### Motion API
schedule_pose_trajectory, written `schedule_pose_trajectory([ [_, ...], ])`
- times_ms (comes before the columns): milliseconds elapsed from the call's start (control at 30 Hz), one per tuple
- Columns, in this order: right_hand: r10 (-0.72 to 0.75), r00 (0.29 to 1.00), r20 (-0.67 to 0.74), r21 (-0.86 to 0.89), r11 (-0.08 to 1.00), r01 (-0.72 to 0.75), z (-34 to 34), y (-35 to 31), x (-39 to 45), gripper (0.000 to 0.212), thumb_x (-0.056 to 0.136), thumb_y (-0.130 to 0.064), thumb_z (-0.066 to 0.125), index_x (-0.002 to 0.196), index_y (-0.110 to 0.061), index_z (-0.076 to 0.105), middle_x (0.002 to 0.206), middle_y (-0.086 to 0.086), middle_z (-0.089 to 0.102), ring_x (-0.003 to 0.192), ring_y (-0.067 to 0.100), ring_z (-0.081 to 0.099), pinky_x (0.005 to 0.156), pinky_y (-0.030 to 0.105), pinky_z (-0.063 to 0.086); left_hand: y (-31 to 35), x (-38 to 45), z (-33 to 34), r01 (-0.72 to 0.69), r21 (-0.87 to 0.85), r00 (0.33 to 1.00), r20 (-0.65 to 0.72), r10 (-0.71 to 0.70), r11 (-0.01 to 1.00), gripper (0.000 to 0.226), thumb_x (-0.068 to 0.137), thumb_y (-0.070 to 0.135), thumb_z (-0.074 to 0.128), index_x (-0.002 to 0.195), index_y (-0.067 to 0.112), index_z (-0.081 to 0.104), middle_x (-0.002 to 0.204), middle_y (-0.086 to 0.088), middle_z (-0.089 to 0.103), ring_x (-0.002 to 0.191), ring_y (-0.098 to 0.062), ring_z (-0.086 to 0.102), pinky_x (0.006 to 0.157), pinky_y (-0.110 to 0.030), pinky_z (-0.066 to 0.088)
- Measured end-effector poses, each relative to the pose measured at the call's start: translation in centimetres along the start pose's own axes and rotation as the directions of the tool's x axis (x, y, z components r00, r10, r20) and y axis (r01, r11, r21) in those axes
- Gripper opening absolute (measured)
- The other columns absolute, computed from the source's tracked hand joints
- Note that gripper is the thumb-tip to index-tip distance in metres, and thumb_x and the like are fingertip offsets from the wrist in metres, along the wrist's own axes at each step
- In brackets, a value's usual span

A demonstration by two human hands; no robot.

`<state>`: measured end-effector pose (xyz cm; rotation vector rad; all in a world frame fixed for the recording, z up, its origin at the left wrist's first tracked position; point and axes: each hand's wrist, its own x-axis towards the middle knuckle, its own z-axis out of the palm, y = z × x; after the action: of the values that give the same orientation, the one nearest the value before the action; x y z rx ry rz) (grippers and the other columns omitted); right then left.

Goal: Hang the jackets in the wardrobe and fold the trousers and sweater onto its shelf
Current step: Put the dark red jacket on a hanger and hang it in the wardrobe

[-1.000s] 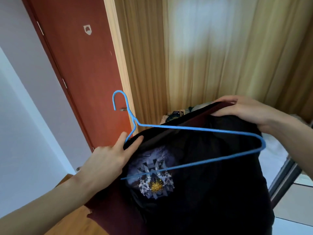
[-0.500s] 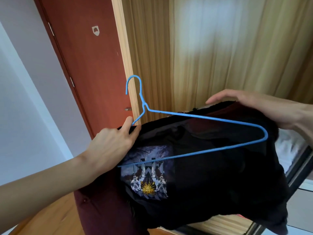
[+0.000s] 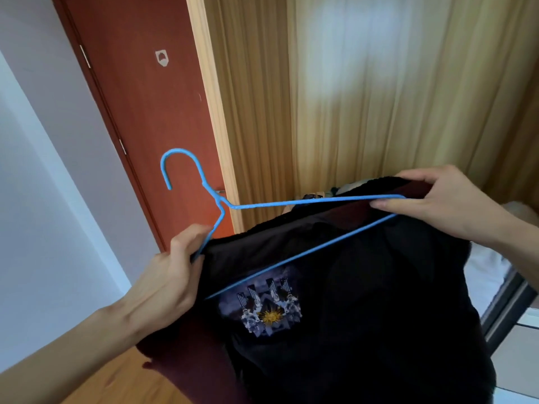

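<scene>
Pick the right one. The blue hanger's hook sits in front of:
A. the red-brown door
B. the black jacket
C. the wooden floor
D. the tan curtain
A: the blue hanger has its hook curving up against the red-brown door, left of the tan curtain.

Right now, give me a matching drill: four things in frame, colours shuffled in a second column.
1. wire hanger
2. jacket
3. door
4. curtain

a. reddish-brown
b. golden tan
c. blue
d. black with a printed emblem

Pairs: 1-c, 2-d, 3-a, 4-b
</scene>
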<state>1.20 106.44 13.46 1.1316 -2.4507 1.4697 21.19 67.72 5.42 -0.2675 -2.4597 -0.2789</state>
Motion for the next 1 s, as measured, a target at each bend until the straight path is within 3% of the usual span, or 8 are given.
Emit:
schedule_pose_trajectory([
  [133,0.056,0.997,-0.048,-0.054,0.997,-0.058,0.9,0.7,0.1,0.035,0.067,-0.062,0.082,0.095,-0.041,0.08,0.086,-0.013,0.08,0.082,0.002,0.075,0.072,0.02,0.056,0.8,-0.5,1.0,0.084,-0.165,0.991,0.113,-0.066,0.983,0.052,0.096,0.031,0.032,0.142,0.052,0.027,0.076,0.006,0.057,0.056,-0.017,0.056,0.056,-0.045,0.051],
  [267,0.026,0.997,-0.078,-0.116,0.993,-0.035,1.8,1.5,0.0,0.028,0.068,-0.069,0.078,0.093,-0.055,0.076,0.09,-0.026,0.076,0.085,-0.009,0.07,0.072,0.009,0.049,1.6,-0.6,1.9,0.034,-0.256,0.999,0.028,-0.027,0.966,0.016,0.105,0.041,0.039,0.099,0.035,0.053,0.063,0.007,0.047,0.05,-0.013,0.047,0.053,-0.034,0.043],
  [333,0.002,0.998,-0.067,-0.141,0.99,-0.011,1.9,1.9,0.0,0.026,0.069,-0.069,0.078,0.092,-0.057,0.075,0.09,-0.026,0.075,0.085,-0.008,0.07,0.072,0.011,0.049,1.5,-0.6,2.5,0.133,-0.292,0.99,-0.001,-0.139,0.947,0.054,0.107,0.061,0.03,0.073,0.023,0.049,0.057,0.002,0.043,0.047,-0.01,0.041,0.051,-0.035,0.039],
  [400,0.026,1.0,0.012,-0.142,0.99,-0.024,1.4,2.1,0.1,0.038,0.068,-0.072,0.082,0.099,-0.05,0.076,0.092,-0.02,0.076,0.086,-0.003,0.072,0.076,0.023,0.053,1.4,-0.4,2.6,0.214,-0.304,0.973,-0.015,-0.229,0.928,0.063,0.106,0.065,0.027,0.065,0.019,0.041,0.051,0.003,0.036,0.044,-0.007,0.034,0.047,-0.031,0.034],
  [567,0.173,0.921,0.349,-0.049,0.985,-0.166,-0.2,2.6,0.3,0.066,0.061,-0.073,0.085,0.118,-0.043,0.07,0.108,-0.011,0.073,0.097,0.009,0.073,0.083,0.026,0.052,0.6,0.8,1.0,0.005,0.046,0.999,-0.044,-0.003,0.999,0.054,0.111,0.054,0.023,0.065,0.027,0.035,0.052,0.013,0.029,0.049,-0.016,0.042,0.047,-0.026,0.032],
  [767,0.232,0.876,0.424,-0.173,0.97,-0.173,1.1,2.8,0.4,0.069,0.06,-0.062,0.094,0.121,-0.052,0.062,0.102,-0.019,0.073,0.091,-0.001,0.071,0.07,0.011,0.052,-0.3,1.4,1.4,-0.02,0.423,0.995,-0.082,0.06,0.906,0.067,0.111,0.05,0.02,0.064,0.015,0.051,0.052,0.001,0.049,0.038,-0.033,0.054,0.036,-0.031,0.039],
  [867,0.238,0.941,0.242,-0.284,0.944,-0.166,2.8,3.1,0.6,0.051,0.068,-0.052,0.094,0.109,-0.043,0.064,0.087,-0.02,0.072,0.085,0.003,0.07,0.071,0.016,0.049,-0.8,1.7,1.2,-0.025,0.508,0.997,-0.051,0.058,0.861,0.059,0.109,0.047,0.029,0.066,0.014,0.051,0.053,-0.003,0.048,0.036,-0.037,0.051,0.034,-0.033,0.039],
  [1000,0.032,0.992,-0.119,-0.615,0.782,-0.099,6.7,1.2,-0.1,0.032,0.09,-0.05,0.073,0.11,-0.028,0.062,0.091,0.002,0.071,0.098,0.035,0.065,0.081,0.04,0.05,-0.5,3.6,0.7,0.068,0.562,0.996,-0.08,-0.027,0.824,0.049,0.104,0.046,0.036,0.069,0.014,0.049,0.052,-0.006,0.048,0.036,-0.038,0.053,0.037,-0.033,0.039],
])
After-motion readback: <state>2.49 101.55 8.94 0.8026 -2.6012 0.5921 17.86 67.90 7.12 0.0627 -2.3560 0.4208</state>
